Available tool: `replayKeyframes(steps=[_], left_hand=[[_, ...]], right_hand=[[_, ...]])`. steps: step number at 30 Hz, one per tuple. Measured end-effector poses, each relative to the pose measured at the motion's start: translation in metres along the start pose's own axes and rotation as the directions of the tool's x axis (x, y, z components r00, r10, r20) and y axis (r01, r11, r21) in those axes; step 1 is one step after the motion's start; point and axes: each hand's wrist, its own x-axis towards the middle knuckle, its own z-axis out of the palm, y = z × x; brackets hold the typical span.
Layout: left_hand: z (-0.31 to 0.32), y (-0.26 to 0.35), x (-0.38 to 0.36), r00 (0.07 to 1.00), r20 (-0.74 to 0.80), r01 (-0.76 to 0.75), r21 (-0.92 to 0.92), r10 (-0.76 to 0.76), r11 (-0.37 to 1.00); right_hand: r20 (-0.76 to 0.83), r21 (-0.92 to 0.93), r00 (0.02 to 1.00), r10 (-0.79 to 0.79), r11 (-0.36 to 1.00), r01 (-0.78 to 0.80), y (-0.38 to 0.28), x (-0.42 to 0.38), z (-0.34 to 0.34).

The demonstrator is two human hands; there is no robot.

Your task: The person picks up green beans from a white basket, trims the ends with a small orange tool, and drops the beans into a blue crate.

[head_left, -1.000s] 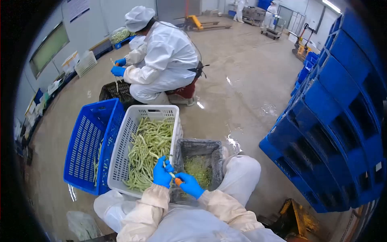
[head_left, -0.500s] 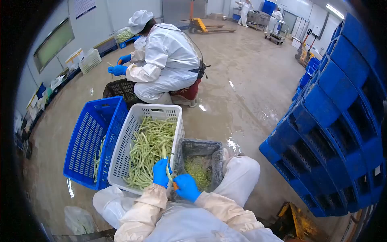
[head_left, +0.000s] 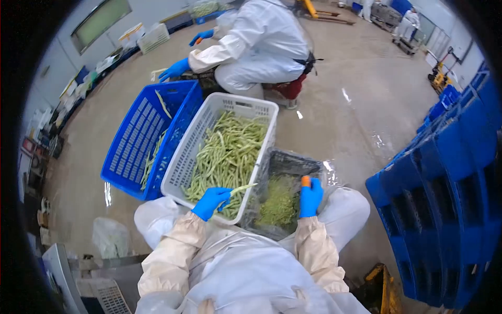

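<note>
My left hand (head_left: 213, 202) is closed around the end of a pale green bean (head_left: 243, 187) whose tip points right, over the near rim of a white crate (head_left: 175, 172). Many long green beans (head_left: 230, 149) fill that crate. My right hand (head_left: 311, 199), also closed, is above the right side of a black-lined bin (head_left: 298, 161) that holds green trimmings (head_left: 278, 203). From its fingers shows a small orange piece (head_left: 306, 181), whose kind I cannot make out. The hands are well apart.
A blue crate (head_left: 123, 152) with some beans stands left of the white one. Beyond it sits a co-worker (head_left: 261, 42) in white with blue gloves. Stacked blue pallets (head_left: 418, 193) rise at the right. A plastic bag (head_left: 111, 236) lies at lower left.
My hands have separated, the right moving right over the bin, the left keeping a bean. A bean now leans inside the blue crate. The co-worker's near hand is lower, and the view has shifted.
</note>
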Motion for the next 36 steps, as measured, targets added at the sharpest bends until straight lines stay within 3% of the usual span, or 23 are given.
replayKeyframes(steps=[1, 2, 3, 4, 5, 7, 10, 17, 20, 22, 23, 24, 25, 26, 28, 29, 31, 32, 33, 34, 35, 36], left_hand=[[0.005, 0.006, -0.005, 1.0, -0.015, 0.01, -0.007, -0.011, 1.0], [0.013, 0.015, -0.012, 0.999, -0.031, 0.027, -0.014, -0.027, 1.0], [0.018, 0.021, -0.015, 0.998, -0.043, 0.041, -0.021, -0.042, 0.999], [0.019, 0.023, -0.017, 0.998, -0.048, 0.043, -0.025, -0.044, 0.999], [0.02, 0.024, -0.018, 0.999, -0.015, 0.04, -0.029, -0.04, 0.999], [0.019, 0.025, -0.019, 0.999, 0.016, 0.038, -0.034, -0.038, 0.999], [0.015, 0.023, -0.019, 0.998, 0.028, 0.053, -0.044, -0.052, 0.998], [0.009, 0.015, -0.015, 0.993, 0.015, 0.119, -0.041, -0.118, 0.992], [0.012, 0.004, -0.008, 0.997, -0.003, 0.076, 0.071, -0.076, 0.995], [0.018, -0.005, -0.006, 0.992, -0.119, -0.022, 0.137, 0.038, 0.99], [0.022, -0.018, -0.001, 0.992, -0.123, -0.017, 0.13, 0.033, 0.991], [0.027, -0.033, 0.006, 0.984, -0.127, -0.107, 0.128, 0.124, 0.986], [0.031, -0.045, 0.011, 0.967, -0.135, -0.198, 0.126, 0.214, 0.972], [0.037, -0.05, 0.012, 0.967, -0.144, -0.193, 0.117, 0.209, 0.974], [0.047, -0.058, 0.016, 0.995, -0.102, -0.035, -0.26, 0.009, 0.965], [0.048, -0.034, 0.008, 0.997, -0.073, -0.032, -0.483, -0.004, 0.875], [0.023, -0.029, 0.019, 0.968, -0.248, -0.174, -0.599, 0.026, 0.782], [-0.008, -0.025, 0.024, 0.94, -0.318, -0.286, -0.53, 0.126, 0.798], [-0.045, -0.019, 0.026, 0.896, -0.382, -0.394, -0.45, 0.225, 0.801], [-0.075, 0.011, 0.011, 0.863, -0.463, -0.416, -0.425, 0.202, 0.804], [-0.137, 0.0, 0.015, 0.855, -0.481, -0.473, -0.569, 0.193, 0.672], [-0.074, 0.148, -0.021, 0.725, -0.687, -0.408, -0.378, 0.043, 0.831]], right_hand=[[0.184, -0.189, 0.966, -0.183, 0.958, 0.218, 0.002, -0.006, 0.006], [0.197, -0.188, 0.964, -0.177, 0.959, 0.214, -0.013, -0.016, 0.015], [0.309, -0.213, 0.866, -0.393, 0.859, 0.466, -0.029, -0.025, 0.024], [0.416, -0.206, 0.707, -0.572, 0.698, 0.686, -0.04, -0.031, 0.029], [0.419, -0.204, 0.705, -0.572, 0.698, 0.687, -0.037, -0.032, 0.029], [0.667, -0.038, 0.561, -0.49, 0.73, 0.682, -0.033, -0.035, 0.031], [0.729, -0.062, 0.52, -0.446, 0.713, 0.698, -0.037, -0.036, 0.029], [0.788, -0.07, 0.459, -0.41, 0.681, 0.729, -0.032, -0.042, 0.034], [0.742, -0.092, 0.475, -0.472, 0.631, 0.771, -0.022, -0.05, 0.038], [0.615, -0.065, 0.753, -0.233, 0.937, 0.344, -0.019, -0.059, 0.041], [0.622, -0.069, 0.749, -0.228, 0.937, 0.342, -0.02, -0.06, 0.043], [0.607, 0.14, 0.794, -0.036, 0.988, -0.062, -0.02, -0.06, 0.045], [0.633, 0.327, 0.758, 0.159, 0.832, -0.447, -0.022, -0.06, 0.047], [0.64, 0.317, 0.751, 0.163, 0.834, -0.452, -0.025, -0.062, 0.049], [0.727, 0.399, 0.655, 0.206, 0.65, -0.647, -0.028, -0.068, 0.053], [0.731, 0.389, 0.649, 0.214, 0.651, -0.652, -0.024, -0.069, 0.053], [0.73, 0.079, 0.641, 0.236, 0.903, -0.422, -0.014, -0.074, 0.055], [0.736, 0.068, 0.631, 0.246, 0.901, -0.429, -0.009, -0.073, 0.055], [0.67, 0.053, 0.685, 0.287, 0.902, -0.429, -0.004, -0.066, 0.052], [0.599, 0.036, 0.732, 0.324, 0.903, -0.429, 0.002, -0.059, 0.049], [0.529, 0.039, 0.779, 0.337, 0.907, -0.419, 0.007, -0.052, 0.045], [0.455, 0.042, 0.821, 0.346, 0.912, -0.408, 0.012, -0.044, 0.042]])
